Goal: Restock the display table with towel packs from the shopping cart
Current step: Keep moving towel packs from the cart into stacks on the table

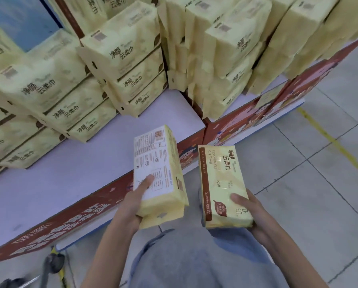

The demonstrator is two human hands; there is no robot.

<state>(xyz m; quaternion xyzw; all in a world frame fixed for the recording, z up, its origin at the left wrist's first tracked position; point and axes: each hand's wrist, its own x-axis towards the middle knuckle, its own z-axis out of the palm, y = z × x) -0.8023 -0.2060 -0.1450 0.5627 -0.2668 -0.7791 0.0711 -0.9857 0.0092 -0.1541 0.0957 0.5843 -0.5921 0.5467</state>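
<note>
I hold two pale yellow towel packs in front of my body. My left hand [132,201] grips one pack [163,173] from below with its thumb on the white label side, barcode facing up. My right hand [250,210] holds the other pack [221,183] with its printed front up and its thumb on top. Both packs hover at the near edge of the display table [70,173], whose white top is bare just ahead of my left hand.
Stacks of the same yellow packs [122,65] fill the table's left and back, and upright packs [232,50] crowd the right. A red printed skirt [70,223] wraps the table edge. Grey tiled floor [309,183] lies to the right. A cart wheel [53,262] shows bottom left.
</note>
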